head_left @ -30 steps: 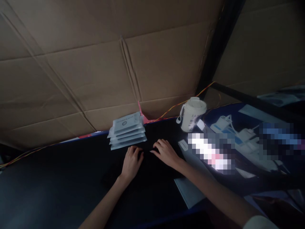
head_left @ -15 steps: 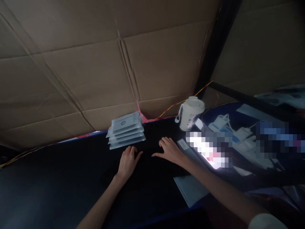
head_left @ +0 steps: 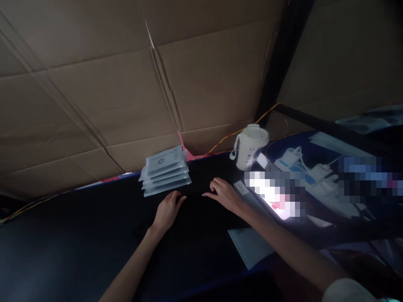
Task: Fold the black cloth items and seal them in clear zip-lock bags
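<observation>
My left hand (head_left: 167, 212) is low over the dark tabletop, just in front of a stack of flat packets. Its fingers are curled and its thumb points inward. Opposite it, my right hand (head_left: 225, 193) has the same curled shape, with its thumb toward the left. Between and below the hands is a very dark area; whatever the fingers grip there blends into the black surface and cannot be made out. The stack of packets (head_left: 166, 161) is in clear sleeves, the top one printed with a round logo. A flat pale packet (head_left: 250, 247) lies below my right forearm.
A white lidded cup (head_left: 250, 149) with a strap stands at the back right. Beside it are a bright blurred-out screen (head_left: 273, 195) and white power strips (head_left: 317, 176) with cables. Cardboard (head_left: 110, 92) walls the back, and a dark post (head_left: 283, 63) rises at right.
The whole view has shifted slightly. Both hands keep nearly the same place and curled shape, and the packets and cup have not moved on the table.
</observation>
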The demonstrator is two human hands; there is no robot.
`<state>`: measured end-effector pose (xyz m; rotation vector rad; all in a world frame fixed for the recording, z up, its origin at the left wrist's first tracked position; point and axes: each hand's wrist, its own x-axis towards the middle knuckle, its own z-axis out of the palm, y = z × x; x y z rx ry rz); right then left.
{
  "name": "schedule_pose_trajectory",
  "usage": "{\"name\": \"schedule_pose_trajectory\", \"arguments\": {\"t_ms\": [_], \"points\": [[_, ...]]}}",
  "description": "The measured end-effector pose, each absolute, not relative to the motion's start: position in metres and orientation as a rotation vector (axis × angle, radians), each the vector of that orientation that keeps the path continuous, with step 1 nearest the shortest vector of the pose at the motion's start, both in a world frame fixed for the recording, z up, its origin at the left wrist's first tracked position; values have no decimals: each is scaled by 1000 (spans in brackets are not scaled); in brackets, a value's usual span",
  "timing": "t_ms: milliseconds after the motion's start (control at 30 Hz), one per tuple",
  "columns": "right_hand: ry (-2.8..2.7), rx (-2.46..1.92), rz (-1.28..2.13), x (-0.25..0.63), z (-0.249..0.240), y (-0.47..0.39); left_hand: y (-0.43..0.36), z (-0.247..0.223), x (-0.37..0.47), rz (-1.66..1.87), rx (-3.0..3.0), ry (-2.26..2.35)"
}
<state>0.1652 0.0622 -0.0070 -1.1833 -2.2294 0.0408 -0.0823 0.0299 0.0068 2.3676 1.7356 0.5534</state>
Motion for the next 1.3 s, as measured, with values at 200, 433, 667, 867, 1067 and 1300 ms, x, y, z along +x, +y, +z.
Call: {"name": "schedule_pose_trajectory", "arguments": {"t_ms": [200, 433, 667, 867, 1067, 1300], "points": [[-2251, -1183, 21, 167, -12, 63, 18, 11, -101, 533, 2346, 1714], [-2267, -1175, 22, 166, -12, 62, -20, 13, -157, 507, 2234, 1936], [-2273, -1173, 8, 166, -12, 63, -49, 20, -198, 364, 1924, 2036], [-2272, -1174, 12, 166, -11, 63, -70, 36, -221, 471, 1550, 1823], [-2264, -1164, 45, 167, -8, 62, -84, 56, -205, 583, 1097, 1685], [-2242, -1177, 71, 167, -11, 64, -75, 65, -193, 626, 979, 1688]]}}
